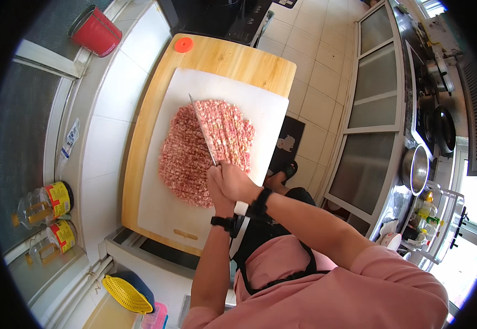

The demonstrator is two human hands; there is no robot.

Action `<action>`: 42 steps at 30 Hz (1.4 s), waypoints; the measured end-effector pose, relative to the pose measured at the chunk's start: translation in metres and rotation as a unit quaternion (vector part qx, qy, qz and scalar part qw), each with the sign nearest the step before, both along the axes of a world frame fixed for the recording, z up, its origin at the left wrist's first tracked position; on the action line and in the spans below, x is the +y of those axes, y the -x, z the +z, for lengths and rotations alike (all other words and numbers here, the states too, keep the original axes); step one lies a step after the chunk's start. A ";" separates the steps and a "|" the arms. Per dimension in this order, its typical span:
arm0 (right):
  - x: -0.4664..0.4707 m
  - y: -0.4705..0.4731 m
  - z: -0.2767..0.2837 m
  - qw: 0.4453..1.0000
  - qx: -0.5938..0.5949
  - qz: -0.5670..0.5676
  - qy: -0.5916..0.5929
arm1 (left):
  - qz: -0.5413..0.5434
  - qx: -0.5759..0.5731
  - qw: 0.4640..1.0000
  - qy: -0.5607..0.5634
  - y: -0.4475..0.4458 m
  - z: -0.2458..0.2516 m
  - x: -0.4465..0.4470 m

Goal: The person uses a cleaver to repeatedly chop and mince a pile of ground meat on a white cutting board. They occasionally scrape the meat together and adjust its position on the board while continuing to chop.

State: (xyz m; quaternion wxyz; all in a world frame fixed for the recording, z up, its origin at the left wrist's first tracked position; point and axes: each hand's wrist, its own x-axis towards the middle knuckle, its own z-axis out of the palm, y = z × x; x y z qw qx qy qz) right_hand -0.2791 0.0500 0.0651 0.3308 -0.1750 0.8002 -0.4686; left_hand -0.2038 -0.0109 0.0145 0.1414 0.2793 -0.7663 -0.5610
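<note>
A spread of minced meat (185, 160), scored with many parallel lines, lies on a white plastic cutting board (168, 214). A knife (204, 133) stands edge-down across it, blade tip pointing to the board's far left corner. My right hand (238, 183) and my left hand (218, 193) are clasped together around the knife's handle, which their fingers hide. The left hand is partly covered by the right. Both wrists wear black straps. Beneath the white board is a larger wooden board (238, 61) with an orange round piece (183, 45) at its far left corner.
A black cooktop (222, 18) adjoins the far end. On the left ledge are a red pot (98, 33) and plastic bottles (59, 199). A yellow basket (127, 294) sits at lower left. A steel bowl (415, 169) and pans (444, 129) stand on the right-hand counter.
</note>
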 end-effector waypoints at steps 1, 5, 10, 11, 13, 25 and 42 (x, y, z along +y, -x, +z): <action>-0.002 0.002 0.001 1.000 0.006 0.002 -0.002 | 0.012 -0.006 0.999 -0.041 0.001 0.003 0.000; 0.001 -0.010 -0.020 1.000 0.008 0.017 -0.018 | -0.018 -0.015 0.999 0.026 -0.012 -0.005 0.000; -0.002 -0.003 0.002 0.999 0.020 0.022 -0.017 | -0.002 -0.035 0.999 0.010 -0.006 0.006 0.000; 0.000 -0.006 0.005 1.000 0.015 0.016 -0.006 | 0.003 -0.048 0.999 0.021 -0.008 0.006 0.001; 0.001 -0.006 -0.015 0.999 0.028 0.035 -0.027 | -0.015 0.001 0.999 0.031 -0.004 -0.001 0.001; -0.012 -0.006 -0.027 0.998 0.037 0.041 -0.037 | 0.003 -0.007 1.000 -0.029 -0.004 0.002 -0.009; -0.007 0.005 -0.006 0.996 0.005 0.038 -0.082 | -0.017 0.014 0.997 0.081 0.001 -0.014 -0.005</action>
